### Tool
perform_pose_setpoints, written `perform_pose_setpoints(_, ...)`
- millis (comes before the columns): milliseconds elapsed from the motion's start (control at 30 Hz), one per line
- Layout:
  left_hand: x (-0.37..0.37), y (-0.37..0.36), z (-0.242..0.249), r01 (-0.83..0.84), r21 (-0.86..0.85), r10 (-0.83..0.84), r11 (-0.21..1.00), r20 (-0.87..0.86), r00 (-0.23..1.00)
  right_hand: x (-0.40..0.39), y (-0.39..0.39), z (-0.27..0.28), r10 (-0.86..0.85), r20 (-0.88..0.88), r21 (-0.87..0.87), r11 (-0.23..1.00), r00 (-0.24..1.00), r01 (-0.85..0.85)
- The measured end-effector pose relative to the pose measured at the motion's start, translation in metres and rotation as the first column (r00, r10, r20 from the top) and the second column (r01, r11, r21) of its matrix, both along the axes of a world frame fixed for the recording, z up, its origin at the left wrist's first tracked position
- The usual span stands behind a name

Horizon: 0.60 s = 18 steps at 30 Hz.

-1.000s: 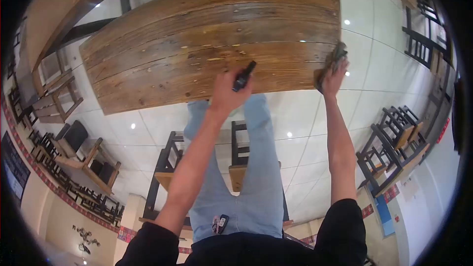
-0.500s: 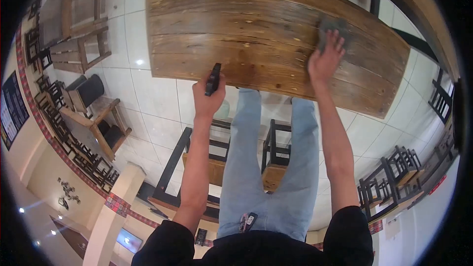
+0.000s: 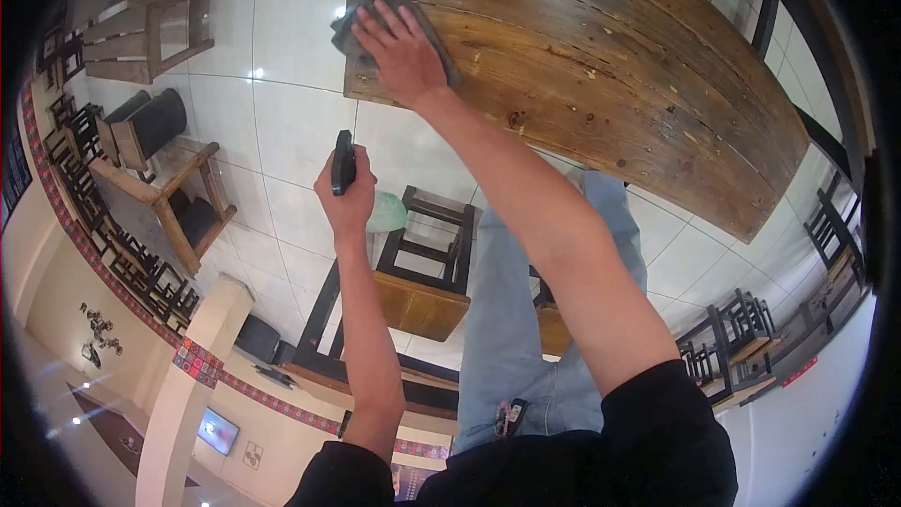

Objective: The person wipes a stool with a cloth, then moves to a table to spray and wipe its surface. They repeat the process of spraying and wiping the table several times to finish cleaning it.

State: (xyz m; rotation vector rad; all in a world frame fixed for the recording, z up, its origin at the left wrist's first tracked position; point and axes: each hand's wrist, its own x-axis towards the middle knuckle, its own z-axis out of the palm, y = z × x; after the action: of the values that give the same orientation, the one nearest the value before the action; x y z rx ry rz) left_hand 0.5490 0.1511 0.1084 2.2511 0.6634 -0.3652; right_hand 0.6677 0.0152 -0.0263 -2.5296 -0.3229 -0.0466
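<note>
My right hand (image 3: pixel 405 58) presses a dark grey cloth (image 3: pixel 434 30) with outstretched fingers at the left end of a wooden table (image 3: pixel 601 66). Part of the cloth hangs past the table's edge. Off the table, to the lower left, my left hand (image 3: pixel 349 190) is wrapped round a spray bottle, whose black trigger head (image 3: pixel 343 161) points upward. Its pale green, see-through body (image 3: pixel 387 213) shows behind the wrist. The tabletop has a wet-looking sheen and visible plank joints.
Below the table, a dark-framed chair or stool with a wooden seat (image 3: pixel 422 305) stands near my legs. Wooden chairs with dark cushions (image 3: pixel 160 131) are at the left. Stacked dark chairs (image 3: pixel 741 329) stand at the right. A pale pillar (image 3: pixel 188 394) rises at lower left.
My right hand has swept the cloth from the table's right side to its left end, its arm now slanting across my body. My left hand has shifted left, away from the table edge.
</note>
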Motion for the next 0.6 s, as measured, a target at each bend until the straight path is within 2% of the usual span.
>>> perform_pose_setpoints(33,-0.006,0.005,-0.002,-0.001,0.008,0.001,1.000,0.025,1.000,-0.010,0.007,-0.003,0.004,-0.002,-0.001,1.000,1.000,-0.004)
perform_pose_setpoints(100,-0.012,0.009,-0.002,0.015,-0.002,-0.015,1.000,0.050,0.999,-0.032,0.009,-0.011,0.121,0.047,-0.048,0.992,0.991,-0.119)
perform_pose_setpoints(167,-0.021,0.002,0.001,-0.039,-0.018,0.040,0.999,0.027,0.999,-0.056,0.009,-0.017,0.154,0.032,-0.055,0.987,0.987,-0.153)
perform_pose_setpoints(233,-0.027,-0.009,-0.004,0.013,0.008,-0.013,1.000,0.006,1.000,-0.082,-0.005,-0.011,0.238,-0.043,-0.003,0.971,0.970,-0.238)
perform_pose_setpoints(333,-0.025,-0.051,0.002,0.096,-0.018,-0.096,0.995,-0.011,0.995,-0.123,-0.045,-0.005,0.192,0.001,-0.033,0.981,0.981,-0.192)
perform_pose_setpoints(433,-0.027,-0.096,0.005,0.128,-0.014,-0.128,0.992,-0.074,0.989,-0.158,-0.102,0.000,0.058,-0.040,0.040,0.998,0.997,-0.057)
perform_pose_setpoints(533,-0.032,-0.148,0.000,0.198,-0.044,-0.202,0.979,-0.088,0.976,-0.188,-0.181,0.016,-0.094,-0.115,-0.049,0.995,0.989,0.089)
perform_pose_setpoints(600,-0.038,-0.180,-0.012,0.285,-0.036,-0.287,0.958,-0.070,0.955,-0.208,-0.242,0.032,-0.190,-0.290,-0.099,0.981,0.938,0.168)
